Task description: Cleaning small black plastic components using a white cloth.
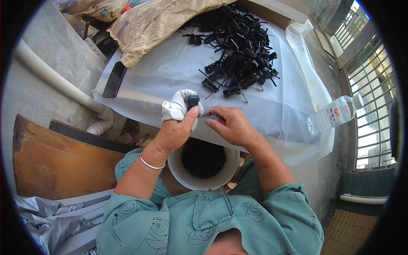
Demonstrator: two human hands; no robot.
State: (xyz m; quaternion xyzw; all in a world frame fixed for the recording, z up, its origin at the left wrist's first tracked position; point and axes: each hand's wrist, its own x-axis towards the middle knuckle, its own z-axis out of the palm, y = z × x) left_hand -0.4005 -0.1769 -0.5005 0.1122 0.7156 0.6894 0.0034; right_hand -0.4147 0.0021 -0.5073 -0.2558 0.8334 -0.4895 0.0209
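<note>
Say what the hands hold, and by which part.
The left hand pinches a small black piece by its near end; the right hand grips something thin, unidentifiable.

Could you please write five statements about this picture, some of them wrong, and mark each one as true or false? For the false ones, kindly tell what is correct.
1. The left hand holds a black part. True.
2. The bottle stands to the left of the pile. False: the bottle is to the right of the pile of black parts.
3. The bracelet is on the right wrist. False: the bracelet is on the left wrist.
4. A phone lies at the left side of the plastic sheet. True.
5. The bucket has nothing inside. False: the white bucket has dark contents inside.
</note>
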